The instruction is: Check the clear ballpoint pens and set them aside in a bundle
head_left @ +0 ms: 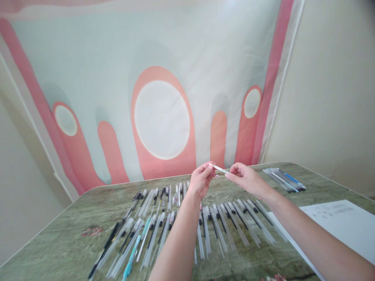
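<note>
A slim white pen (219,169) with faint markings is held up above the table, slanting slightly down to the right. My left hand (202,180) pinches its left end between thumb and fingers. At the other end, the thumb and fingers of my right hand (241,177) close on it. Below my hands lie clear pen barrels (230,226) in a row, several with black caps and dark refills beside them. My left forearm hides part of that row. A turquoise pen (132,255) rests at the front left among more clear barrels (123,242).
Further back is another row of pen parts (149,199). A bundle of pens (284,180), one of them blue, lies at the back right. White paper (336,222) with faint print is on the right, partly under my right forearm. A printed curtain (164,117) hangs behind the wood-grain table (58,234).
</note>
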A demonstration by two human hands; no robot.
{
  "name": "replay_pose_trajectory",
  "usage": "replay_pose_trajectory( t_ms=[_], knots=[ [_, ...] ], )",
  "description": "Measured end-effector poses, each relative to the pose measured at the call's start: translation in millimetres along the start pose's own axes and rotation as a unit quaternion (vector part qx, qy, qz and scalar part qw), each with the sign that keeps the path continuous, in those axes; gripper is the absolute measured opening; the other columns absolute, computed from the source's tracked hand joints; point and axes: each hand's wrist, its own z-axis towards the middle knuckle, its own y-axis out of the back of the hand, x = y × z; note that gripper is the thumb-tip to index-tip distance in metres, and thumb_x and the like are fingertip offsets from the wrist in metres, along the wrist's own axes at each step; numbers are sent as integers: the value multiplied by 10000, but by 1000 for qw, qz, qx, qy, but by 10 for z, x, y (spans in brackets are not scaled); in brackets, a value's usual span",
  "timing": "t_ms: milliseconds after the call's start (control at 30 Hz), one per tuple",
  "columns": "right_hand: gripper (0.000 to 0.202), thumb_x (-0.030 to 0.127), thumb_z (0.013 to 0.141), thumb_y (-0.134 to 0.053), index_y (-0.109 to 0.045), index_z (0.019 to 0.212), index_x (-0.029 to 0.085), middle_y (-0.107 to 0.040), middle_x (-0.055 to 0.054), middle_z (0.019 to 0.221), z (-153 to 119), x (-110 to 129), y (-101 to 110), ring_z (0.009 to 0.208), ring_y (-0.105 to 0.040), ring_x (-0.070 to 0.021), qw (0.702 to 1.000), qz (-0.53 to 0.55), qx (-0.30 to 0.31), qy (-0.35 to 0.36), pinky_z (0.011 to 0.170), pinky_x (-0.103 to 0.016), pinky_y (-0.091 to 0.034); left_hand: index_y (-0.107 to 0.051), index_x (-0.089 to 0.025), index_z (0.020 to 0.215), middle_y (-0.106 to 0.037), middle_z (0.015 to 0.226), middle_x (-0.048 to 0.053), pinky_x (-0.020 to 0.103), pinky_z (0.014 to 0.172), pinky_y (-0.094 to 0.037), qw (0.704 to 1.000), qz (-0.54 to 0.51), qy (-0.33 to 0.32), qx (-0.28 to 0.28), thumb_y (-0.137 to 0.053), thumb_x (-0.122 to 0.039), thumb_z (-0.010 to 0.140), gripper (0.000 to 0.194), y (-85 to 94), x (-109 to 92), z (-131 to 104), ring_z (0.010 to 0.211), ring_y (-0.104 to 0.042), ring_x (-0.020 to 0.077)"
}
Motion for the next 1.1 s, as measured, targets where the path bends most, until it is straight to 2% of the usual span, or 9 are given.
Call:
replay_pose_trajectory(
  t_ms=[133, 267, 467, 600, 767, 967, 1100],
  knots=[
    [296, 472, 752, -535, -513, 796, 181, -531, 22, 654, -2, 10, -2, 475, -394, -69, 998, 37, 17, -37, 418, -189, -268, -649, -108, 828, -631, 777, 24, 151, 672, -454, 1000, 1, 2, -3, -711, -175, 639, 210, 2, 0, 2, 653, -569, 47],
    [376, 512, 797, -440, -534, 678, 167, -477, 37, 532, -6, 22, 0, 416, -331, -62, 999, 17, 24, -29, 411, -203, -253, -650, -112, 835, -629, 772, 17, 156, 663, -456, 1000, 3, -2, 2, -711, -182, 640, 216, 8, 7, 1, 644, -566, 45],
    [313, 434, 678, -631, -518, 827, 184, -566, 14, 708, -19, 69, -43, 593, -481, -101, 1000, 14, 13, 4, 549, -217, -372, -650, -113, 838, -632, 791, 23, 152, 660, -454, 1000, 3, -1, -4, -709, -181, 642, 216, 18, 5, 1, 657, -568, 46],
    [309, 481, 734, -551, -533, 758, 174, -517, 24, 635, -22, 54, -43, 522, -421, -85, 1000, 6, 14, 2, 481, -206, -330, -649, -111, 843, -631, 787, 27, 153, 660, -454, 1000, 1, 1, 1, -703, -180, 651, 211, 8, -4, -1, 660, -568, 49],
    [421, 539, 792, -430, -598, 747, 155, -389, 43, 529, -17, 27, -36, 438, -308, -67, 999, -4, 27, -34, 404, -205, -235, -649, -106, 835, -631, 781, 25, 156, 662, -449, 1000, 5, -2, -4, -711, -186, 641, 219, 7, 0, -6, 630, -558, 40],
    [323, 471, 689, -613, -526, 794, 177, -499, 32, 631, -26, 46, -61, 539, -414, -85, 1000, 19, 8, -9, 490, -203, -324, -649, -114, 848, -636, 799, 28, 156, 661, -449, 1000, 6, 2, -2, -710, -186, 643, 226, 33, 13, 6, 643, -563, 43],
    [321, 491, 736, -554, -508, 723, 174, -436, 51, 566, -30, 50, -61, 467, -339, -63, 999, 32, 15, -24, 430, -193, -255, -651, -116, 850, -630, 784, 20, 146, 653, -447, 1000, 1, 0, 4, -696, -177, 660, 204, 32, 10, 5, 632, -553, 34]
  ],
)
